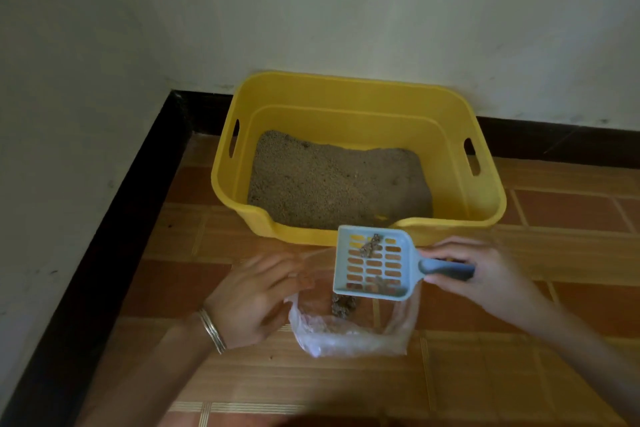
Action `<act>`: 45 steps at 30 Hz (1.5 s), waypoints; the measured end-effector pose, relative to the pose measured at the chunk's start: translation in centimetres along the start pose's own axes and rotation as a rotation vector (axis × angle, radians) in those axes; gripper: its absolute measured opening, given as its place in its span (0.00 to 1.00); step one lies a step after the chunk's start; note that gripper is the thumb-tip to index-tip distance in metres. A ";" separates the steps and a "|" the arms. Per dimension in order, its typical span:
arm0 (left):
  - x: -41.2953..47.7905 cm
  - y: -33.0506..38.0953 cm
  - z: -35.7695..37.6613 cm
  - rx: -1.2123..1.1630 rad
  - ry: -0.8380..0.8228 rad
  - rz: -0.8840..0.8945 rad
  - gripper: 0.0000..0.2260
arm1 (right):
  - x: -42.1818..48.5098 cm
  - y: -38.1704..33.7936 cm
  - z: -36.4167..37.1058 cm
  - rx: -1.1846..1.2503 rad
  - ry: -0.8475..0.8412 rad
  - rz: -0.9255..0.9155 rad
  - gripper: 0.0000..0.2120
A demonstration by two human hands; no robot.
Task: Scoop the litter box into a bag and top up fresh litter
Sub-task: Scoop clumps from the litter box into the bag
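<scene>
A yellow litter box [450, 121] stands against the wall, with grey-brown litter [332, 180] inside. In front of it, my right hand [485, 274] grips the handle of a pale blue slotted scoop [374, 263], held over a clear plastic bag [349, 333] on the floor. Small dark clumps [370, 244] lie on the scoop, and a clump [343, 305] sits inside the bag. My left hand [252, 302] pinches the bag's left rim and holds its mouth open.
The box sits in a corner of white walls with a black skirting [114, 218] along the left and back. Orange-brown tiled floor [519, 374] stretches to the right and toward me.
</scene>
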State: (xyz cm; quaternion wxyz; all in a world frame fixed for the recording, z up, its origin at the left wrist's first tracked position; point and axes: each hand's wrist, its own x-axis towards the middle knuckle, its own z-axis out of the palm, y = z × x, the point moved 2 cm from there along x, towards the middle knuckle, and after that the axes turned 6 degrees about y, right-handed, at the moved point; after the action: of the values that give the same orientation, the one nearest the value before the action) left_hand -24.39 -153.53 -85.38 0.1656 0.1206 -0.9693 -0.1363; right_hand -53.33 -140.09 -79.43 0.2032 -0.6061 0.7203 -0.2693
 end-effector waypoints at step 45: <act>0.8 -0.4 1.0 0.045 -0.052 0.027 0.19 | -1.9 -0.5 0.8 -0.547 0.303 -0.488 0.09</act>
State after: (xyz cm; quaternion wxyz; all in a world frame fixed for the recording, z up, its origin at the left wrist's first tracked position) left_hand -25.40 -153.94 -86.16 0.1393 0.1077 -0.9776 -0.1151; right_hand -52.11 -138.41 -79.83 -0.1443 -0.7447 0.6219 -0.1943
